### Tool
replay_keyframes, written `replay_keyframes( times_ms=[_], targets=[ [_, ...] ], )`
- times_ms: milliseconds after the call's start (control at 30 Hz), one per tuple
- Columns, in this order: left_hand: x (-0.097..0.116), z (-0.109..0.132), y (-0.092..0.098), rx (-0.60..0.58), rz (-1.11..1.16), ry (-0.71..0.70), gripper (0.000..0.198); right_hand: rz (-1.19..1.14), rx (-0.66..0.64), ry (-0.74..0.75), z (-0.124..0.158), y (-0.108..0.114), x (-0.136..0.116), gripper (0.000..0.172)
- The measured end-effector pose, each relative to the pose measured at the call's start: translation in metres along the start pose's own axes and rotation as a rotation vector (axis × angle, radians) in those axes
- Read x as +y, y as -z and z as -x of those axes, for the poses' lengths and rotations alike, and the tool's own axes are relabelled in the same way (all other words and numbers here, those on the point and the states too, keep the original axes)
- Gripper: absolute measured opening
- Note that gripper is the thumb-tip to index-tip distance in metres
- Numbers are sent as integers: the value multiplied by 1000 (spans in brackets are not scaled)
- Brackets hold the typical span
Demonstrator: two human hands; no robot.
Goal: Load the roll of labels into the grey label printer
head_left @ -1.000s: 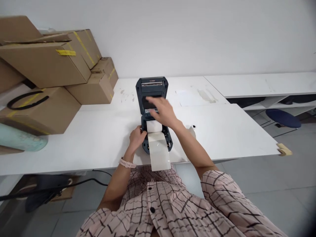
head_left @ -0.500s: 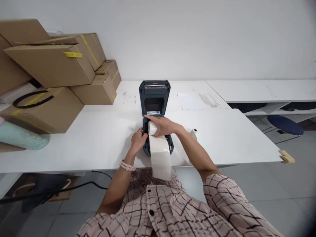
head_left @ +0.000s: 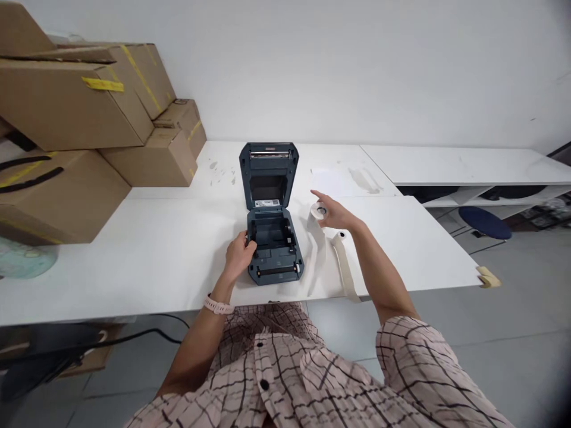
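1. The left hand [head_left: 239, 255] sits low at the near left side of the open printer [head_left: 273, 238]. Its fingers grip that side wall, the thumb lying over the rim and the other fingers curled outside it, partly hidden.
2. The left forearm slants up and inward from the lower left, elbow close to the body, with a pink wristband [head_left: 218, 305] around the wrist behind those fingers.
3. The right hand [head_left: 336, 214] is raised to the right of the printer, well apart from the left fingers. Its fingers are closed around a white paper roll [head_left: 313, 214], the index finger stretched past the roll, up and to the left.
4. The right forearm angles up and to the left from a bent elbow, the checked sleeve [head_left: 404, 348] ending near that elbow.
5. From the roll in the right fingers, a loose paper strip [head_left: 317, 255] trails down toward the near edge of the white table [head_left: 414, 249].
6. Just below and right of the right fingers is a second roll [head_left: 339, 239], its own strip running to the table's near edge.
7. The printer lies between the two hands, its lid [head_left: 267, 187] raised beyond the left fingertips and its roll bay bare to view.
8. Cardboard boxes [head_left: 66, 107] are stacked well to the left of the left fingers.
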State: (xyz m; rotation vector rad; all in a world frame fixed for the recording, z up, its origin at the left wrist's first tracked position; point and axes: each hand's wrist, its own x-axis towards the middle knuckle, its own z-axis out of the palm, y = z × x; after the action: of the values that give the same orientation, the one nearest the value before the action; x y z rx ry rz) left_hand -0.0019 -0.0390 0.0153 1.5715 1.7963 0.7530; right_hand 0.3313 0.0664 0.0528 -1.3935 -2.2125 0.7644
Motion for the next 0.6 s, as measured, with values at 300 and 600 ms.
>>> replay_keyframes(
  times_ms=[300,600],
  targets=[
    [-4,0,-2,-5,64,6,53,-573,2,-85,67,12,49,91],
    [-4,1,-4,-2,117,7,54,-563,-95,-128,107,-19,15,58]
  ],
)
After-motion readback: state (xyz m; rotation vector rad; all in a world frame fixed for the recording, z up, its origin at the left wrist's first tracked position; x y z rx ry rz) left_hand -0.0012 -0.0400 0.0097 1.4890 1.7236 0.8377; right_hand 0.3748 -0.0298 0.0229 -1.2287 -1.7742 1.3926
